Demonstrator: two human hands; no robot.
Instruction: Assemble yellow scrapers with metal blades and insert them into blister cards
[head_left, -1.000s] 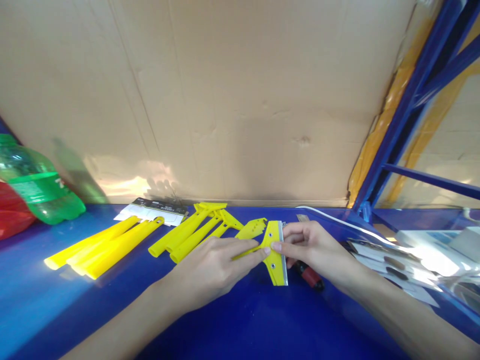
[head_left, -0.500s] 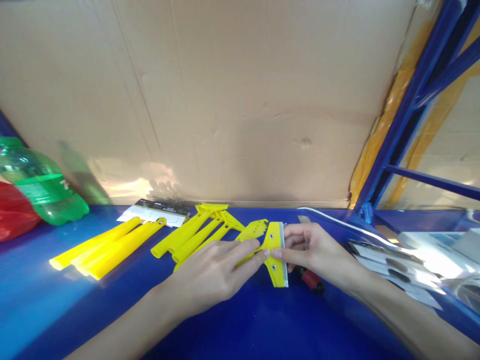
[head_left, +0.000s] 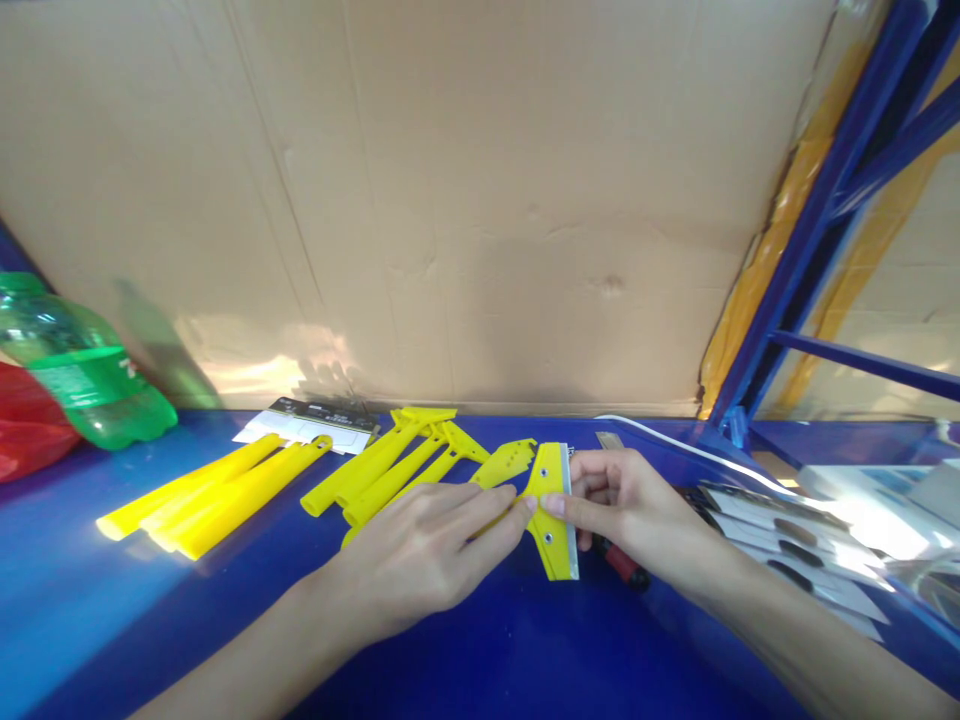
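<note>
Scraper (head_left: 555, 556) partly out of sight behind the left hand (head_left: 435, 550).

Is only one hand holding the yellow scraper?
No, the left hand and the right hand both grip the yellow scraper, from opposite sides.

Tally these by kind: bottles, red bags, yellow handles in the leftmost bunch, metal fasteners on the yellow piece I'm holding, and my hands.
Bottle: 1
Red bag: 1
Yellow handles, leftmost bunch: 3 visible
Metal fasteners on yellow piece: 2 visible
Hands: 2, left hand and right hand
Total: 9
</note>
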